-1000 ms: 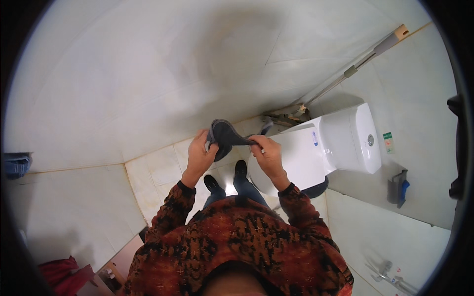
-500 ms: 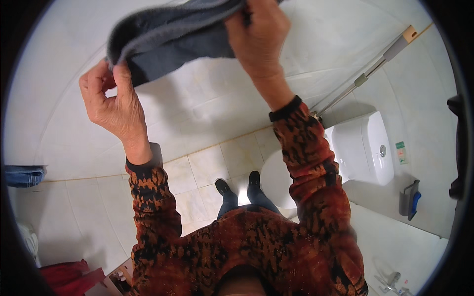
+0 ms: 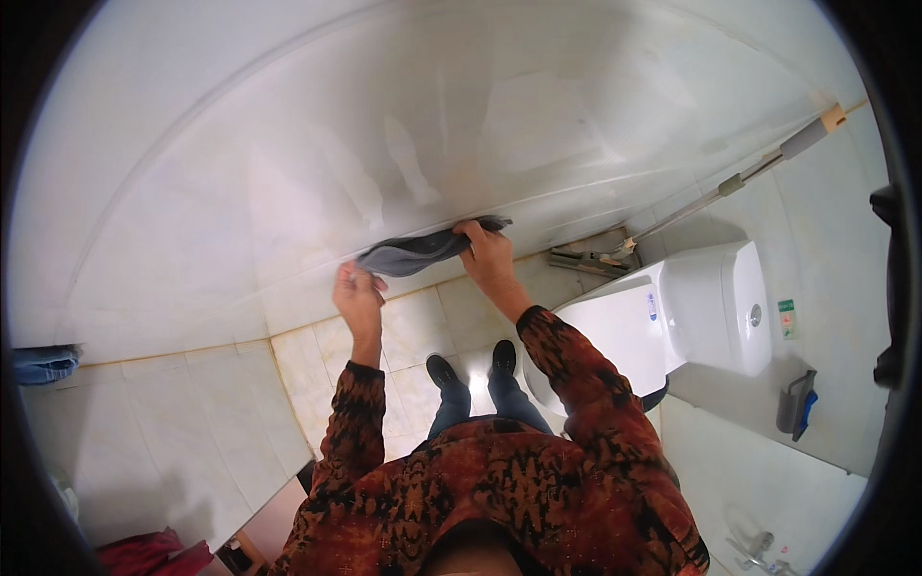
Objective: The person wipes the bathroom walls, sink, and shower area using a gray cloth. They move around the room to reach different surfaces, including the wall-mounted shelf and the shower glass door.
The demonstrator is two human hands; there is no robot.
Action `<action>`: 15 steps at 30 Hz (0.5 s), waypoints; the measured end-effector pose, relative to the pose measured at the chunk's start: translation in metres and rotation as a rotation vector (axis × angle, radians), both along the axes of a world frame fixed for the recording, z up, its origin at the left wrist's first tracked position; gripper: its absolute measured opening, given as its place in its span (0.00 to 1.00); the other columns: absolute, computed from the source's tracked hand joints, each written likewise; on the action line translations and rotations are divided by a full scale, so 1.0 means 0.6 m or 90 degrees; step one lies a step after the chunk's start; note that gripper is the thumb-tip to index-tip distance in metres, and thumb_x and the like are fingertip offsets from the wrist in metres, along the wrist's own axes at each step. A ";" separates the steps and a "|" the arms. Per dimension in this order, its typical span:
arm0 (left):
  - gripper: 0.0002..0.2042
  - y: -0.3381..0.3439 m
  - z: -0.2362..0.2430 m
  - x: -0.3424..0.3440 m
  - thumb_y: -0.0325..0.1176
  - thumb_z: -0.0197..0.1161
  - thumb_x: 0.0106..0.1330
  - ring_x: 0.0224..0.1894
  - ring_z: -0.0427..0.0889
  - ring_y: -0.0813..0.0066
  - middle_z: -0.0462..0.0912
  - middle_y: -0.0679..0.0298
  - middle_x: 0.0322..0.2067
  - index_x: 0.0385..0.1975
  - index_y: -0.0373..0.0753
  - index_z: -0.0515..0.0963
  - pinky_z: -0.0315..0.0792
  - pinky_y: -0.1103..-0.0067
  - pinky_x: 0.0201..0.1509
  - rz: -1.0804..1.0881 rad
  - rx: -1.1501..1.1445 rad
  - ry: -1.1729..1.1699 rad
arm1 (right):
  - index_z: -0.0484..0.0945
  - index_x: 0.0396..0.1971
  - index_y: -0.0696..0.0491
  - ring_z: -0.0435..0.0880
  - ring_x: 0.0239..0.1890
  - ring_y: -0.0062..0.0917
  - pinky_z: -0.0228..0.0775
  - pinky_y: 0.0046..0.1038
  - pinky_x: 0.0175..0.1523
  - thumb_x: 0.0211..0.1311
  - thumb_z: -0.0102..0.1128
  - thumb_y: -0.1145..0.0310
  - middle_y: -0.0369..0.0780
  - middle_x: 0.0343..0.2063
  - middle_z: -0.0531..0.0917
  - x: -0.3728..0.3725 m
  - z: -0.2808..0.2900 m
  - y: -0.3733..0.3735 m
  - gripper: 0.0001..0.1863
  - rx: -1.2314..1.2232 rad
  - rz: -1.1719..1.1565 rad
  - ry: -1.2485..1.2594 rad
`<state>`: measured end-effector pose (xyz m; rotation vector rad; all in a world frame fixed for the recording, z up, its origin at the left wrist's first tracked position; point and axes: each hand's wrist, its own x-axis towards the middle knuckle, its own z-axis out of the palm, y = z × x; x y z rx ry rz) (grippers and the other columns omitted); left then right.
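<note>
Cloth (image 3: 423,252), one, grey, stretched against a white wall (image 3: 384,144) of a tiled bathroom; one toilet (image 3: 672,322) at right, one mop (image 3: 711,197) leaning far right. Left hand (image 3: 357,293) pinches the cloth's left end; right hand (image 3: 488,254) grips its right end, fingers closed.

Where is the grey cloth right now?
In the head view, the grey cloth is stretched between the left hand and right hand, against the white wall.
</note>
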<state>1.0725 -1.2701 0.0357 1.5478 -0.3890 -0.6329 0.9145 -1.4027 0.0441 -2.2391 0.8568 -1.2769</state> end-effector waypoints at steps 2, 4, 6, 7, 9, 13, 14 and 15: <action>0.06 -0.001 0.072 0.000 0.32 0.49 0.66 0.15 0.70 0.82 0.79 0.61 0.20 0.32 0.36 0.69 0.66 0.86 0.19 0.044 -0.197 -0.047 | 0.74 0.35 0.55 0.79 0.25 0.36 0.70 0.28 0.31 0.42 0.52 0.83 0.42 0.26 0.80 0.017 0.079 0.016 0.16 0.050 0.042 -0.044; 0.10 -0.004 0.155 0.011 0.29 0.52 0.63 0.32 0.79 0.72 0.78 0.55 0.38 0.41 0.32 0.70 0.75 0.80 0.34 0.108 -0.309 -0.107 | 0.75 0.36 0.56 0.80 0.27 0.35 0.71 0.27 0.32 0.42 0.50 0.85 0.43 0.28 0.81 0.047 0.180 0.025 0.17 0.004 0.084 -0.151; 0.16 0.019 0.240 0.047 0.28 0.54 0.60 0.45 0.77 0.63 0.75 0.53 0.44 0.47 0.31 0.67 0.73 0.70 0.50 0.222 -0.333 -0.336 | 0.77 0.37 0.57 0.81 0.29 0.35 0.72 0.27 0.34 0.41 0.48 0.86 0.43 0.31 0.82 0.075 0.274 0.031 0.19 -0.058 0.125 -0.215; 0.18 0.025 0.271 0.070 0.28 0.57 0.58 0.46 0.76 0.61 0.74 0.52 0.46 0.48 0.32 0.67 0.72 0.69 0.51 0.280 -0.407 -0.388 | 0.77 0.38 0.57 0.81 0.29 0.35 0.72 0.28 0.33 0.40 0.48 0.86 0.43 0.32 0.82 0.090 0.309 0.036 0.21 -0.102 0.143 -0.206; 0.22 0.040 0.310 0.116 0.30 0.61 0.57 0.48 0.75 0.63 0.72 0.53 0.49 0.51 0.33 0.65 0.72 0.70 0.53 0.288 -0.477 -0.431 | 0.78 0.38 0.55 0.79 0.24 0.30 0.69 0.26 0.27 0.39 0.53 0.83 0.40 0.30 0.81 0.144 0.349 0.055 0.20 -0.210 0.189 -0.290; 0.23 0.067 0.242 0.159 0.31 0.62 0.56 0.48 0.71 0.67 0.70 0.59 0.47 0.50 0.33 0.63 0.69 0.71 0.53 0.297 -0.166 -0.732 | 0.78 0.36 0.54 0.74 0.19 0.23 0.66 0.23 0.22 0.37 0.60 0.77 0.35 0.23 0.76 0.208 0.306 0.088 0.18 -0.304 0.207 -0.235; 0.20 0.080 0.208 0.166 0.29 0.60 0.57 0.48 0.71 0.68 0.70 0.60 0.46 0.48 0.34 0.64 0.68 0.72 0.54 0.292 -0.057 -0.787 | 0.78 0.35 0.53 0.74 0.19 0.23 0.66 0.22 0.22 0.38 0.60 0.77 0.34 0.21 0.74 0.210 0.273 0.098 0.18 -0.283 0.223 -0.160; 0.17 0.087 0.161 0.160 0.27 0.58 0.57 0.47 0.70 0.68 0.70 0.62 0.45 0.46 0.36 0.64 0.67 0.72 0.54 0.236 -0.123 -0.724 | 0.78 0.35 0.53 0.74 0.19 0.23 0.66 0.22 0.22 0.38 0.60 0.76 0.33 0.19 0.72 0.211 0.235 0.108 0.17 -0.252 0.236 -0.070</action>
